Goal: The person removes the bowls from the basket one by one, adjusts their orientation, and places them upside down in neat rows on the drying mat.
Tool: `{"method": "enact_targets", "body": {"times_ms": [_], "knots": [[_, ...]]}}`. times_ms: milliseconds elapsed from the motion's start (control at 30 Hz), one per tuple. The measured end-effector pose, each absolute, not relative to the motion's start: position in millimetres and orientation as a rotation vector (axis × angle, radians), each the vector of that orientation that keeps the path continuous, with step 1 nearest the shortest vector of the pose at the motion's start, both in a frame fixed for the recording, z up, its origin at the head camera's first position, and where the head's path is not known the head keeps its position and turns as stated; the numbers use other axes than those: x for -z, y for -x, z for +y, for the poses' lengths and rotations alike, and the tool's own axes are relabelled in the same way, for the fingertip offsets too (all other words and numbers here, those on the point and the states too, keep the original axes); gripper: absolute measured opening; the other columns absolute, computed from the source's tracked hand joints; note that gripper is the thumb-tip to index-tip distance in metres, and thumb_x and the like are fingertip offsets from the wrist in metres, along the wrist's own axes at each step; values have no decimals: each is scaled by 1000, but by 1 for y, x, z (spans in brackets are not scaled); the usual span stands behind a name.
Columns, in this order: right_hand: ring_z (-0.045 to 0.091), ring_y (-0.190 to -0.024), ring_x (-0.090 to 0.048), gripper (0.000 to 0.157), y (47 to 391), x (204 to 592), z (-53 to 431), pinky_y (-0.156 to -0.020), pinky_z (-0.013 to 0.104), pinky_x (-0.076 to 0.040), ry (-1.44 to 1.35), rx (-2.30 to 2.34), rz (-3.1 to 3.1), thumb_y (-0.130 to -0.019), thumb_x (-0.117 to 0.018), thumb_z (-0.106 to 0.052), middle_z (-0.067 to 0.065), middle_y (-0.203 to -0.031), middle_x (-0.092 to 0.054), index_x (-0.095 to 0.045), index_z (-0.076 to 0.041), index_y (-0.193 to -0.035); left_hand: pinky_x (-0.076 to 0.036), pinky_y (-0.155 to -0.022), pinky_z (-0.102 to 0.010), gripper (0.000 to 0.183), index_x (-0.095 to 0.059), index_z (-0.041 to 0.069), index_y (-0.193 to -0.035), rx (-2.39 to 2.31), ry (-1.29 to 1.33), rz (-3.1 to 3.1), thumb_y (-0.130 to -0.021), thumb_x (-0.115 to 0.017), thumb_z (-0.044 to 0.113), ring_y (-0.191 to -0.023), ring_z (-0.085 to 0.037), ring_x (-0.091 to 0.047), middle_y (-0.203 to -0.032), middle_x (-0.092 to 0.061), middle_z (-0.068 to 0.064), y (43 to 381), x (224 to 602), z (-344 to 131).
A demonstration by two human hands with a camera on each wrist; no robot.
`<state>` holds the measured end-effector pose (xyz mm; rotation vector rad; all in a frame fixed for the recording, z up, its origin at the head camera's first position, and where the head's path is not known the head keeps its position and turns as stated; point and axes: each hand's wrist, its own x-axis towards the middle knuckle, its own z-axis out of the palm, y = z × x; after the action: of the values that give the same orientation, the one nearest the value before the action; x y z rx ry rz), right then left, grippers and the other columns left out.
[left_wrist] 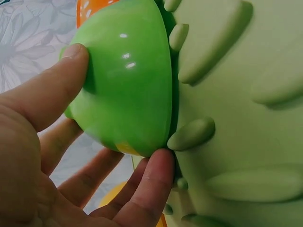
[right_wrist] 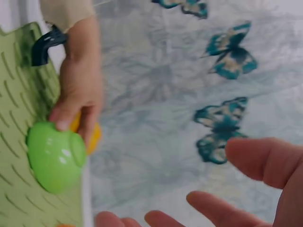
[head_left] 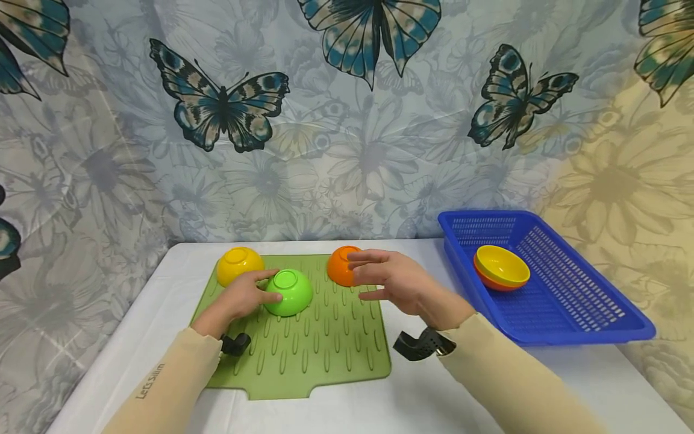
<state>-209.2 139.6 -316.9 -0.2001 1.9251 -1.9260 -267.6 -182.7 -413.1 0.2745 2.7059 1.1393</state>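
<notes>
An upside-down green bowl (head_left: 290,294) rests on a ribbed green mat (head_left: 303,361). My left hand (head_left: 244,300) grips its left side; in the left wrist view the thumb (left_wrist: 66,71) lies on the bowl's outer wall and a fingertip (left_wrist: 161,165) touches near the rim. Behind that hand sits an overturned yellow bowl (head_left: 238,265). An overturned orange bowl (head_left: 340,268) stands at the mat's back right, partly covered by my right hand (head_left: 398,280). That right hand hovers with spread fingers, holding nothing.
On the right of the white-covered table (head_left: 423,398) stands a blue perforated basket (head_left: 575,328). Inside it a yellow bowl (head_left: 503,265) is nested in an orange-red bowl (head_left: 496,286). A butterfly-patterned cloth (head_left: 374,157) hangs behind the table.
</notes>
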Motion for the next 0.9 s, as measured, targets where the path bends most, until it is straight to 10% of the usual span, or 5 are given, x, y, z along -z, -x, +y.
{"method": "enact_targets", "body": {"times_ms": [433,733,900], "knots": [[46,-142,-24,57,199,253,268,-102,59,-41,465,1983,1779,-108,-44,-24,20,-163,-7,-22,-16,-160,-47,-95,-54,71,-50,9,-148,-1114,-284,2732,-87,-80,28,-119,-42,-55,-139,-52,-27,264,413,-183],[18,-125,-54,48,232,251,395,-99,55,-47,464,2036,1700,-110,-26,-20,9,-164,8,-38,-36,-153,-49,-93,-53,70,-50,8,-148,-1119,-286,2736,-87,-80,28,-118,-42,-56,-138,-52,-27,263,414,-182],[30,-135,-36,41,246,272,446,-91,56,-51,185,1903,2022,-110,-31,-26,13,-163,19,-42,-48,-143,-47,-95,-53,70,-50,10,-148,-1119,-274,2734,-87,-80,29,-119,-41,-56,-140,-51,-26,265,416,-182]]}}
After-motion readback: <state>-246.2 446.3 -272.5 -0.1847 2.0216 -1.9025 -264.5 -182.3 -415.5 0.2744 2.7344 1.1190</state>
